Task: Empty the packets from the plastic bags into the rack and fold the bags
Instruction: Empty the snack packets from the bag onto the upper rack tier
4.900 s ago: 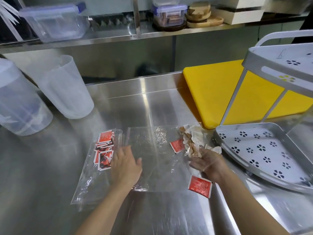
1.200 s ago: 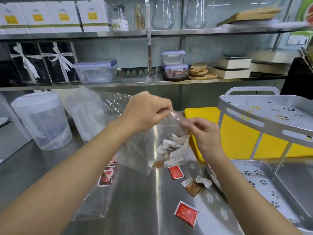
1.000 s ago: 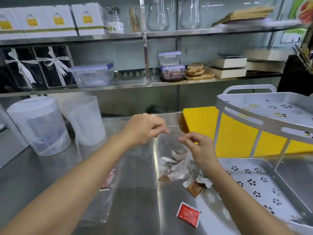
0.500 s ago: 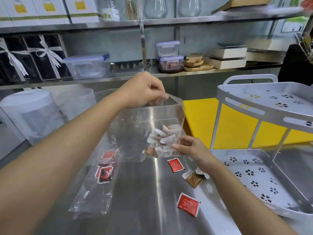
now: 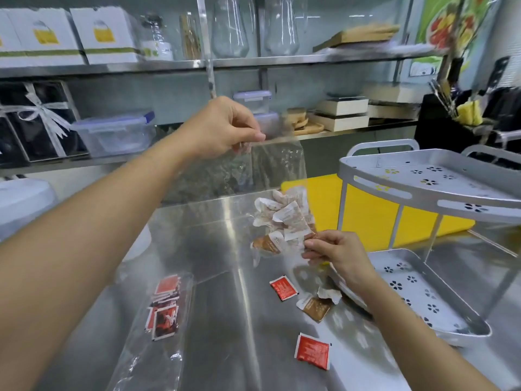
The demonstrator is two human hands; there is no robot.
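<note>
The left hand [image 5: 225, 128] holds a clear bag [image 5: 270, 167] up over the worktop [image 5: 225, 348], its fingers pinched on the top edge. The right hand [image 5: 338, 253] pinches the bag's bottom corner, where white and brown packets [image 5: 284, 218] sit bunched. The grey rack [image 5: 448, 300] stands just to the right. Another bag [image 5: 158, 359] lies flat on the worktop.

We had one wide-angle view, worn on the head, facing forward and down, close over the steel surface [image 5: 225, 328], with shelves [image 5: 310, 60] beyond.
</note>
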